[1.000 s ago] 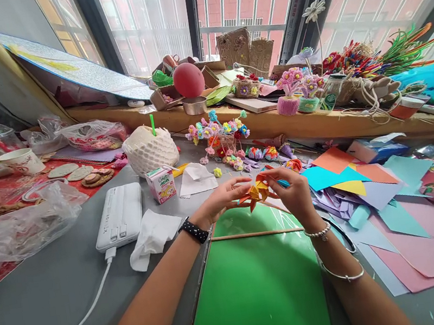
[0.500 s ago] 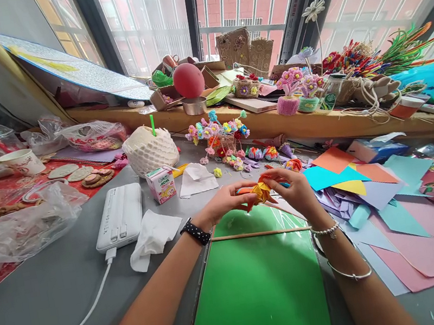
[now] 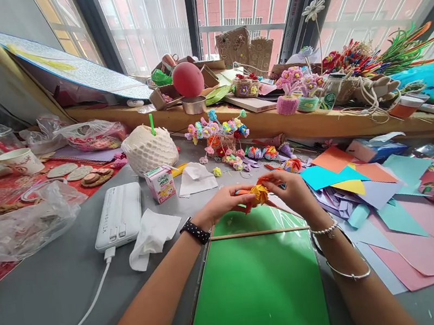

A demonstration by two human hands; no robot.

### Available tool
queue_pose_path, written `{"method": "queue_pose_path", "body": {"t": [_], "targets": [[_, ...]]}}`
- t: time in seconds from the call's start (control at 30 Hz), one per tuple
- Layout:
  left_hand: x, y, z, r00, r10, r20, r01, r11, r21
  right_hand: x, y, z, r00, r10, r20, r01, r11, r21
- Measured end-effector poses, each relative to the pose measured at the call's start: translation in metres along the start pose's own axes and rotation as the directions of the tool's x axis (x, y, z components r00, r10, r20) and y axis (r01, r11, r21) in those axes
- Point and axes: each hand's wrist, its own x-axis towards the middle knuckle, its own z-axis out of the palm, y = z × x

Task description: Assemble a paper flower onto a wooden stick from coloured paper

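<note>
A folded paper flower [image 3: 259, 194], yellow in the middle with orange and some blue at its edges, is held over the far end of a green board [image 3: 258, 293]. My left hand [image 3: 225, 203] is closed around its left side. From the right, my right hand [image 3: 287, 187] pinches an upper edge of the folded paper between thumb and fingertips. The fingers hide part of the folds. Below both hands a thin wooden stick [image 3: 259, 232] lies across the board.
Loose coloured paper [image 3: 421, 256] and purple strips [image 3: 337, 204] spread to the right. On the left are a white power bank [image 3: 118, 216] with a cable, tissues [image 3: 153, 238], a small pink carton [image 3: 161, 185] and a wrapped coconut [image 3: 149, 150]. Crocheted flowers [image 3: 215, 129] stand at the back.
The paper flower and both hands have shifted very slightly left. My right fingertips have changed position a little at the flower's upper edge, and less blue shows beside them.
</note>
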Motion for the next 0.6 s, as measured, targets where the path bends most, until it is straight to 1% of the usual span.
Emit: {"method": "queue_pose_path", "body": {"t": [0.23, 0.3, 0.37, 0.43, 0.5, 0.6], "targets": [[-0.0013, -0.0001, -0.0005, 0.999, -0.031, -0.018, 0.032, 0.999, 0.015, -0.0005, -0.0005, 0.0084, 0.999, -0.035, 0.001, 0.035, 0.982, -0.186], [-0.0014, -0.0005, -0.0006, 1.0, -0.027, -0.016, 0.027, 0.999, 0.02, -0.0007, -0.0009, 0.0085, 0.999, -0.034, 0.0, 0.033, 0.979, -0.202], [-0.001, -0.001, -0.0007, 1.0, -0.016, 0.0, 0.016, 1.0, 0.015, -0.0006, -0.0005, 0.0071, 1.0, -0.021, 0.008, 0.022, 0.99, -0.142], [-0.0003, -0.0014, -0.0006, 1.0, -0.01, 0.009, 0.01, 1.0, 0.015, 0.0, 0.0004, 0.0049, 1.0, 0.011, 0.029, -0.01, 0.999, -0.041], [0.0005, -0.0013, -0.0001, 1.0, -0.007, -0.005, 0.007, 0.999, 0.033, 0.0005, 0.0008, 0.0028, 0.997, 0.044, 0.056, -0.046, 0.998, 0.034], [0.0012, -0.0005, 0.0006, 0.999, -0.008, -0.031, 0.01, 0.998, 0.061, 0.0007, 0.0002, 0.0012, 0.995, 0.068, 0.072, -0.071, 0.997, 0.038]]}}
